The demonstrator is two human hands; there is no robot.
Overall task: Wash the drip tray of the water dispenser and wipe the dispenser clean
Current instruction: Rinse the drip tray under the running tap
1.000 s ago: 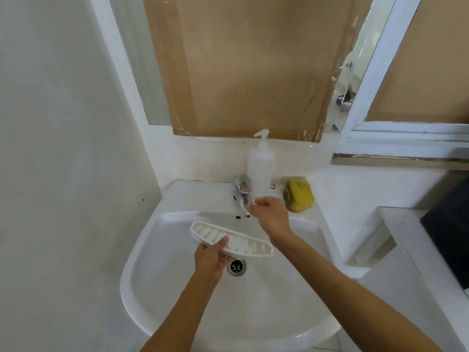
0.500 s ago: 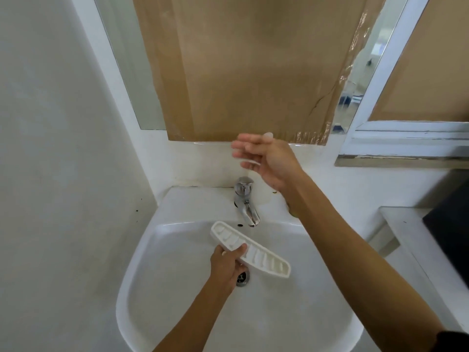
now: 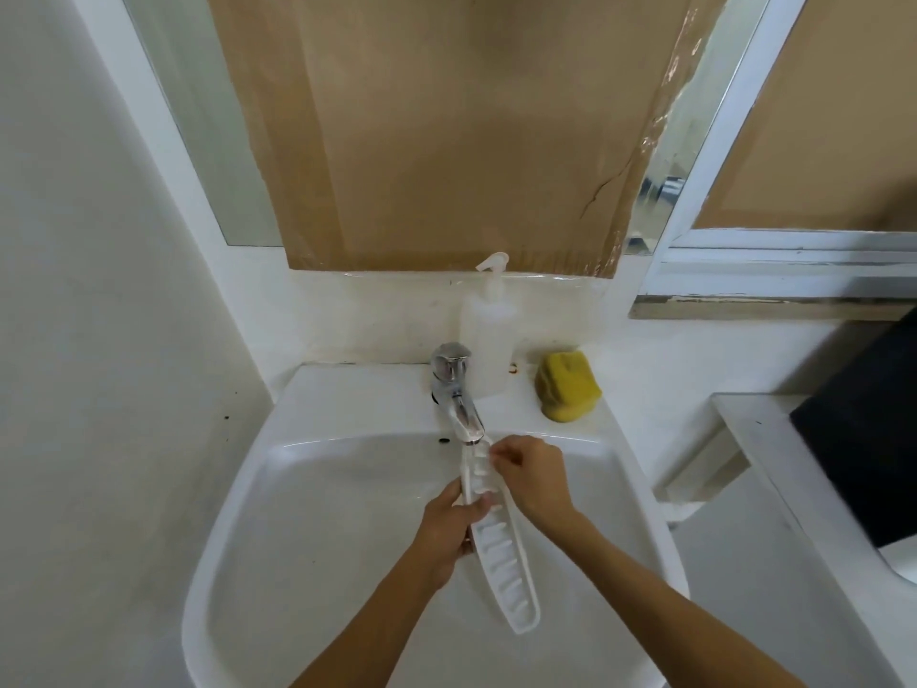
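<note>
— Over the basin, what is seen of the drip tray [image 3: 501, 548]?

— It is held lengthwise above the white sink [image 3: 238, 538], slotted face up, its far end tucked right under the spout of the chrome tap [image 3: 459, 404] and its near end hanging free over the bowl.

— By which hand is it gripped?

— By both. The left hand [image 3: 451, 523] is closed around the tray's left edge near the middle, thumb laid across the slots. The right hand [image 3: 533, 476] is curled on the right edge near the far end, fingertips pinched on the rim just beside the spout.

— Is water seen running?

— That cannot be told; the outlet is hidden by the tray's end.

— What is found around the tap?

— A white pump bottle [image 3: 489, 335] is stood just behind it on the sink's back ledge, and a yellow sponge [image 3: 568, 387] is set to the right of the bottle, apart from it.

— And further out?

— A mirror is fixed to the wall above, mostly covered by a taped sheet of brown cardboard [image 3: 446, 136]. A white window frame [image 3: 719, 141] is seen at the right, and a dark object [image 3: 863, 439] is placed on a white counter at the right edge.
</note>
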